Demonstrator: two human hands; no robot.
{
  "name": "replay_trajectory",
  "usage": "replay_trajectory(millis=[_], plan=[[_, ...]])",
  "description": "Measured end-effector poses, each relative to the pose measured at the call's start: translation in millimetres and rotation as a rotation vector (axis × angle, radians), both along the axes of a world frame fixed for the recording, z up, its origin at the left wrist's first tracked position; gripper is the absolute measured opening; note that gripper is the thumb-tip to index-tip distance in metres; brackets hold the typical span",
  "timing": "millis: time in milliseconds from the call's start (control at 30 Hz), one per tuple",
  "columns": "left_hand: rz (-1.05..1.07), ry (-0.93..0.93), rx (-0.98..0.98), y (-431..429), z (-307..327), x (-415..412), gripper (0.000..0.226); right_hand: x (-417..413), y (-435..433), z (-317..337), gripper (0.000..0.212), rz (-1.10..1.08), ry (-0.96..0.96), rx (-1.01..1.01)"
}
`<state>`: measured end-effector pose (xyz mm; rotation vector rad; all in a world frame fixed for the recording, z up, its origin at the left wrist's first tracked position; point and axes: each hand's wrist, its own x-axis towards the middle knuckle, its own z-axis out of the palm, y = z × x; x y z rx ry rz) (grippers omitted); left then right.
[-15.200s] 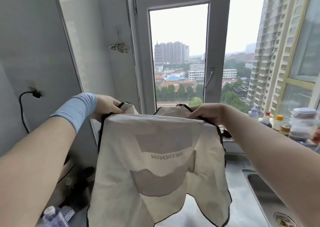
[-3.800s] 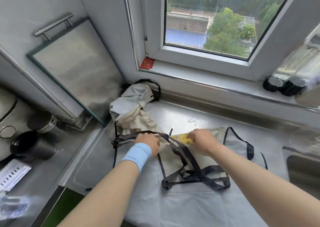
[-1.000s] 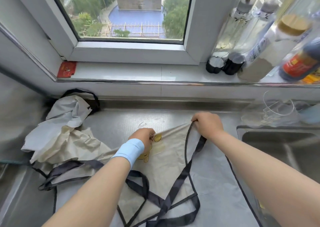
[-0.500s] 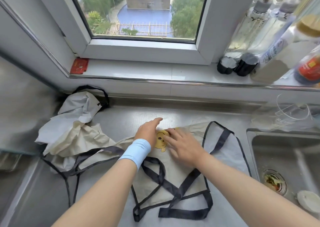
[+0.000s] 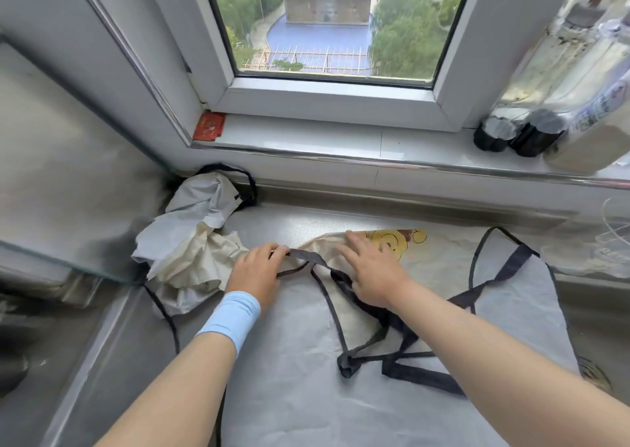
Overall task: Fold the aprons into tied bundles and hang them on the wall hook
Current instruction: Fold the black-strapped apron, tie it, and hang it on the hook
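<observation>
A pale apron point(image 5: 293, 371) with black trim lies spread flat on the steel counter; a cream flap with a yellow cartoon bear point(image 5: 395, 240) shows at its far edge. Black straps point(image 5: 385, 358) lie looped across the cloth. My left hand point(image 5: 257, 269), with a light blue wristband, pinches the end of one black strap. My right hand point(image 5: 370, 269) presses flat, fingers spread, on the cream flap just left of the bear. A second apron point(image 5: 191, 245) sits crumpled in the left corner of the counter. No wall hook is in view.
The window sill point(image 5: 306, 139) runs along the back, with a red card point(image 5: 209, 126) at its left end and bottles point(image 5: 552, 105) at the right. A glass panel point(image 5: 61, 173) leans at the left. The sink edge point(image 5: 600, 296) lies at the right.
My left hand has moved left off the bear and taken a strap end. My right hand has slid to the left of the bear, which is now uncovered.
</observation>
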<state>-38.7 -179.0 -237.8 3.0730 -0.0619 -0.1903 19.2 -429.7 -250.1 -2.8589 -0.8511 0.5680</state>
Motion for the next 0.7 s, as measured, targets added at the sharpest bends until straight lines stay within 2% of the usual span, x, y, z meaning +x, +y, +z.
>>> replay_trajectory(millis=[67, 133, 233, 300, 367, 400, 467, 533, 600, 700], plan=[[0.054, -0.039, -0.045, 6.0, 4.5, 7.5, 0.045, -4.9, 11.6, -2.2, 0.077, 0.065, 0.054, 0.017], [0.098, -0.072, -0.114, 14.2, 11.8, 17.2, 0.036, -6.7, 13.1, -4.1, 0.068, 0.068, 0.061, 0.028], [0.157, -0.101, -0.139, 25.6, 22.7, 34.0, 0.035, -4.0, 8.6, -6.2, 0.058, 0.072, 0.034, -0.004], [0.233, 0.088, -0.002, 26.1, 30.9, 43.8, 0.04, 0.0, 9.9, -4.5, 0.05, 0.072, 0.008, 0.002], [0.246, 0.154, 0.229, 22.3, 35.6, 49.6, 0.042, 6.0, 16.4, -2.4, 0.053, 0.061, -0.047, 0.031], [0.213, 0.103, 0.249, 18.2, 36.8, 51.3, 0.045, 9.0, 20.4, -1.9, 0.059, 0.052, -0.07, 0.047], [0.06, -0.045, 0.097, 5.2, 32.5, 51.6, 0.052, 13.0, 29.0, -2.3, 0.07, 0.057, -0.083, 0.063], [-0.167, 0.01, -0.075, -11.4, 22.8, 47.3, 0.058, 13.5, 37.0, -3.9, 0.077, 0.115, -0.033, 0.048], [-0.29, 0.143, -0.015, -20.5, 8.5, 40.0, 0.067, 14.3, 41.0, -6.8, 0.079, 0.182, 0.019, 0.012], [-0.246, 0.182, 0.12, -8.8, -4.3, 36.7, 0.058, 17.3, 36.9, -12.6, 0.08, 0.229, 0.018, -0.02]])
